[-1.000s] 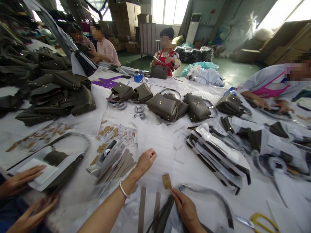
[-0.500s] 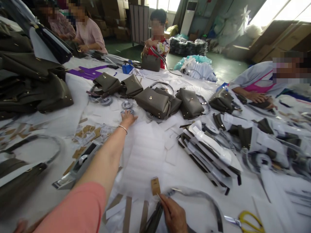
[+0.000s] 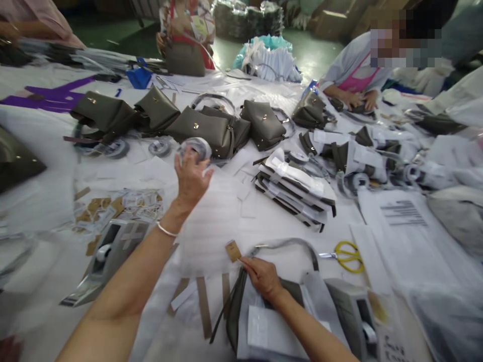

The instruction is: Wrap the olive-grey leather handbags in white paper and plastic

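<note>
My left hand [image 3: 191, 177], with a bangle on the wrist, reaches across the table. Its fingers grip a plastic-wrapped coiled strap [image 3: 204, 146], lifted near the row of grey-brown handbags [image 3: 199, 125]. Close to the front edge, my right hand [image 3: 264, 277] pinches the string end of a small brown hang tag [image 3: 233, 250]. Under that hand lies another handbag [image 3: 234, 311], partly covered in white wrapping, its plastic-wrapped handle [image 3: 298, 244] arching behind. Two more coiled straps, one of them a grey coil [image 3: 159, 147], rest left of my left hand.
Tape dispensers [image 3: 116, 251] stand at the left and lower right. Yellow-handled scissors [image 3: 347, 256] lie on the right, near stacked wrapped flat pieces [image 3: 294, 191]. Loose tags [image 3: 98, 208] are scattered at the left. Co-workers, including a person in white and pink [image 3: 354, 75], work across the table.
My left hand has closed on a coiled strap and raised it from the table. My right hand still pinches the tag. The view has tilted down and turned right.
</note>
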